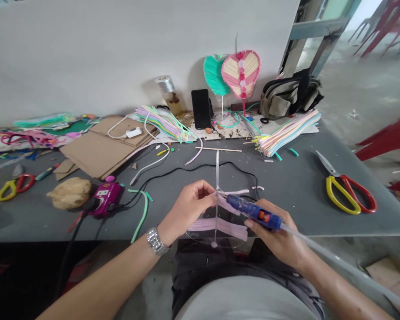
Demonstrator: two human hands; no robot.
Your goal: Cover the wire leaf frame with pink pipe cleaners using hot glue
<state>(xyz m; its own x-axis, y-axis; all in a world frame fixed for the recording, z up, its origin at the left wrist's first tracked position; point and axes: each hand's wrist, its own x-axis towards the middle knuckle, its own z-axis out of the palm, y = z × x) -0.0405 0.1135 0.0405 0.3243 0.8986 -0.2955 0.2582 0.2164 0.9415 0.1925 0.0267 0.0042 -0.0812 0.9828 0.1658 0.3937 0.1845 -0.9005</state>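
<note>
My left hand (188, 209) pinches a thin clear rod (217, 178) that stands upright above the grey table (306, 209), with a wristwatch on that wrist. Strips of pale pink flattened straw (218, 226) cross the rod just below my fingers, inside a faint transparent frame. My right hand (275, 235) grips a blue hot glue gun (250, 210), whose nozzle sits against the pink strips near the rod. A long translucent glue stick (336, 258) trails from the gun's rear toward the lower right. The gun's black cable (200, 166) loops across the table behind my hands.
Yellow-and-red scissors (346, 195) lie on the right, and a similar pair (15, 186) on the left. A magenta glue gun (106, 199), cardboard sheets (100, 151), pastel straw bundles (286, 133) and heart-shaped straw fans (241, 73) surround my hands. Red chairs stand at the right.
</note>
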